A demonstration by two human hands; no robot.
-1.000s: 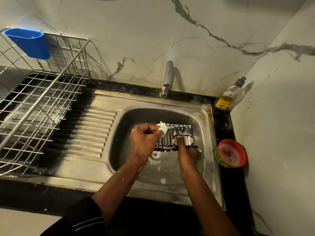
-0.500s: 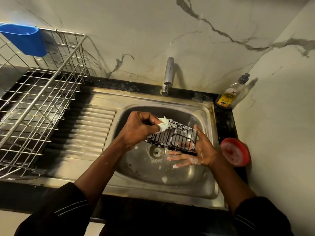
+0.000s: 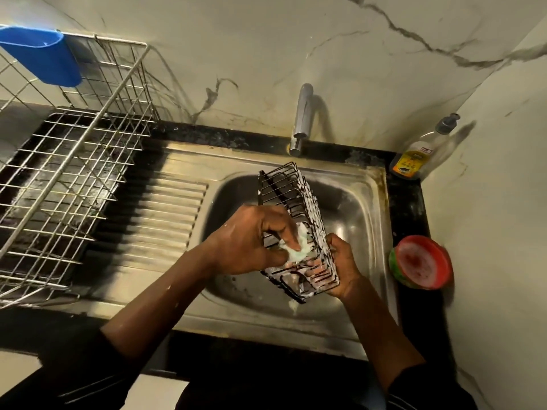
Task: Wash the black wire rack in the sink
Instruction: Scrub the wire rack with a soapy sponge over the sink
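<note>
Over the sink (image 3: pixel 355 214), holds the black wire rack (image 3: pixel 284 196) on end with right hand (image 3: pixel 344 266) curled round its lower end to steady it; pinches a soapy sponge (image 3: pixel 300 247) in left hand (image 3: pixel 251 244) to scrub inside.

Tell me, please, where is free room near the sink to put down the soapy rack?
Free: the ribbed drainboard, between the silver dish rack and the basin; also the basin floor near the tap. Crowded: the narrow right counter strip, taken by the soap bottle and the red tub.
</note>
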